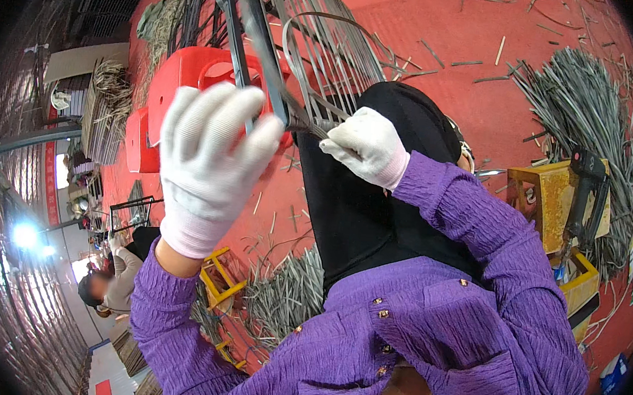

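My left hand [210, 162], in a white knit glove, is raised with its fingers spread and nothing visible in them. It is beside the dark metal frame [233, 28]. Gathered grey-brown flat strips [311, 125] run from the frame's corner to my right hand [370, 146], also gloved in white. That hand is closed on their ends above my black-clad lap. Long parallel strips [327, 37] stretch away across the frame. One loose strip [325, 15] curls in a loop over them. Another strip near the frame is smeared by motion.
Red plastic seats [164, 90] stand behind my left hand. On my right are a large strip bundle [585, 100] and a yellow stand [550, 192] with a dark power tool [587, 187]. More strips [285, 296] lie below. Another person [123, 278] sits far left.
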`<move>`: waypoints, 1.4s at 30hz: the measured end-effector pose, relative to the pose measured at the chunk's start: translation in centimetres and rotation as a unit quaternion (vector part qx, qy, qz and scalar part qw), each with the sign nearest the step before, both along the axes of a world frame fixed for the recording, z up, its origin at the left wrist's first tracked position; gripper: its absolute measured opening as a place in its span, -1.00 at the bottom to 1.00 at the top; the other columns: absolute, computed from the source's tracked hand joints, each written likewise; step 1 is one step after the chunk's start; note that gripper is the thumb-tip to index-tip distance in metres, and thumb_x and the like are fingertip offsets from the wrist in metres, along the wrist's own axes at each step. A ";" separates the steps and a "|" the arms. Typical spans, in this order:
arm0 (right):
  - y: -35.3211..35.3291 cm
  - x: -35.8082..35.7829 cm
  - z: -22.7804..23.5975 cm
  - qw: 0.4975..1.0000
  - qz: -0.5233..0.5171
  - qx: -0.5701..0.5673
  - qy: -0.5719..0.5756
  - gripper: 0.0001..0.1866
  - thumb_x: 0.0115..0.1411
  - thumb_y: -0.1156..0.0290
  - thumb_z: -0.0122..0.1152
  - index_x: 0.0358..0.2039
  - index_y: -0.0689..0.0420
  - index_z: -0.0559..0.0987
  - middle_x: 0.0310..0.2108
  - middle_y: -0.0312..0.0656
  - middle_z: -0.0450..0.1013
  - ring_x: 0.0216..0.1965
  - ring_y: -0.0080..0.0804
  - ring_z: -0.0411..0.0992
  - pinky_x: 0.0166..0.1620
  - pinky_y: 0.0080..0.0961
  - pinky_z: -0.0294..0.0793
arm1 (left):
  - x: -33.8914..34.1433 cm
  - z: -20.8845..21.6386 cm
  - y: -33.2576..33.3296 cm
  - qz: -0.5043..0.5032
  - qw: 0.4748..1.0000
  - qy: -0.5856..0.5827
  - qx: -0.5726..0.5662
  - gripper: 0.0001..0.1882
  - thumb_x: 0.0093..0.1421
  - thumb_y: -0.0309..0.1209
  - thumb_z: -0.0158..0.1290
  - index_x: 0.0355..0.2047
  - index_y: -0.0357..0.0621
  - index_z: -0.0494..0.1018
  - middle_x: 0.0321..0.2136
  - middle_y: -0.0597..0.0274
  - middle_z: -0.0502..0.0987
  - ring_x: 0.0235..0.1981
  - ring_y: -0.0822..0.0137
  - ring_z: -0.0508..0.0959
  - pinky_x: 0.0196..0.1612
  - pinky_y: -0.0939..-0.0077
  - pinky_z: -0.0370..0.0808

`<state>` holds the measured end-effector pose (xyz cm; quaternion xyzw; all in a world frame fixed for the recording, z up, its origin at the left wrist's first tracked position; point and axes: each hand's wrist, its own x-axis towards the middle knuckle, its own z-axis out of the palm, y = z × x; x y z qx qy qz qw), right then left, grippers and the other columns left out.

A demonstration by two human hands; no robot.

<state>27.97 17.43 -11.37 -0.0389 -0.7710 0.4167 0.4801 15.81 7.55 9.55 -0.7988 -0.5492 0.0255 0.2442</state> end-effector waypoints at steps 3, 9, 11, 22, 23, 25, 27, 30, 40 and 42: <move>-0.2 -0.1 -0.3 0.999 -0.025 0.012 0.027 -0.87 0.14 0.32 0.34 -0.48 0.00 0.57 -0.66 -0.27 0.40 -0.58 -0.24 0.41 -0.41 -0.30 0.32 | -0.1 -0.1 0.5 0.048 0.996 -0.077 -0.009 -0.45 -0.25 -0.39 0.36 -0.13 0.09 0.54 -0.04 0.31 0.43 -0.03 0.19 0.43 0.04 0.18 0.42; -0.7 0.4 0.0 0.998 -0.063 0.018 -0.013 -0.86 0.15 0.28 0.34 -0.47 0.01 0.58 -0.63 -0.25 0.41 -0.55 -0.24 0.43 -0.41 -0.32 0.33 | -0.3 -1.5 2.3 0.064 0.994 -0.027 -0.088 -0.54 -0.13 -0.29 0.38 -0.16 0.13 0.56 -0.05 0.29 0.48 0.18 0.11 0.36 0.31 0.13 0.22; -0.8 0.4 0.0 0.997 -0.062 0.001 -0.034 -0.86 0.16 0.30 0.33 -0.44 0.05 0.59 -0.59 -0.21 0.44 -0.52 -0.19 0.44 -0.39 -0.29 0.36 | -0.5 -1.4 2.5 0.045 0.994 -0.045 -0.091 -0.66 -0.15 -0.36 0.34 -0.30 0.04 0.53 -0.23 0.30 0.48 0.08 0.15 0.40 0.23 0.14 0.28; -0.8 0.1 -0.5 0.998 -0.040 0.038 -0.007 -0.86 0.09 0.28 0.36 -0.49 -0.03 0.56 -0.62 -0.27 0.40 -0.54 -0.22 0.43 -0.41 -0.29 0.36 | -2.2 -1.6 1.3 -0.067 0.990 -0.105 -0.069 -0.69 -0.12 -0.49 0.26 -0.29 0.01 0.58 -0.25 0.27 0.51 -0.09 0.22 0.50 0.02 0.23 0.47; -0.8 0.2 -0.5 0.998 -0.024 0.062 -0.001 -0.86 0.08 0.29 0.37 -0.49 -0.03 0.56 -0.62 -0.28 0.40 -0.54 -0.23 0.43 -0.41 -0.29 0.37 | -2.3 -2.1 0.9 -0.027 0.984 -0.169 -0.048 -0.66 -0.13 -0.49 0.29 -0.26 -0.01 0.58 -0.24 0.26 0.52 -0.10 0.21 0.51 -0.01 0.26 0.48; -0.8 0.2 -0.7 0.997 -0.068 0.035 -0.021 -0.87 0.07 0.32 0.38 -0.48 -0.03 0.57 -0.62 -0.30 0.40 -0.54 -0.26 0.43 -0.39 -0.30 0.36 | -2.3 -3.2 0.2 0.042 0.958 -0.284 -0.007 -0.60 -0.13 -0.49 0.36 -0.21 -0.03 0.58 -0.22 0.24 0.52 -0.13 0.20 0.53 -0.08 0.32 0.51; -0.8 0.2 -1.0 0.999 -0.043 0.030 -0.006 -0.84 0.05 0.39 0.42 -0.46 0.02 0.54 -0.62 -0.25 0.35 -0.57 -0.19 0.36 -0.42 -0.27 0.30 | -2.3 -4.0 -0.1 0.075 0.947 -0.312 -0.003 -0.56 -0.11 -0.48 0.41 -0.16 -0.10 0.60 -0.23 0.20 0.57 -0.19 0.19 0.56 -0.11 0.38 0.52; -0.7 0.2 -1.4 0.999 -0.037 0.019 -0.019 -0.85 0.06 0.40 0.40 -0.48 0.03 0.53 -0.62 -0.24 0.35 -0.56 -0.17 0.37 -0.41 -0.25 0.29 | -1.6 -5.4 -0.2 0.084 0.929 -0.359 0.030 -0.57 -0.10 -0.50 0.40 -0.15 -0.14 0.62 -0.28 0.19 0.61 -0.26 0.22 0.59 -0.14 0.42 0.54; -0.8 0.7 -1.7 0.997 -0.024 -0.007 -0.077 -0.86 0.17 0.37 0.27 -0.50 0.08 0.55 -0.62 -0.05 0.43 -0.56 0.00 0.45 -0.47 -0.18 0.38 | -0.3 -7.4 -0.4 0.112 0.902 -0.406 0.098 -0.65 -0.05 -0.46 0.39 -0.19 -0.16 0.64 -0.31 0.17 0.60 -0.28 0.27 0.60 -0.18 0.46 0.54; -1.2 1.3 -1.4 0.995 -0.030 -0.019 -0.089 -0.85 0.18 0.37 0.26 -0.50 0.09 0.55 -0.62 -0.05 0.42 -0.55 0.00 0.45 -0.47 -0.17 0.38 | -0.3 -7.9 -0.3 0.096 0.902 -0.403 0.120 -0.65 -0.05 -0.47 0.39 -0.20 -0.16 0.64 -0.30 0.17 0.61 -0.28 0.26 0.60 -0.17 0.46 0.53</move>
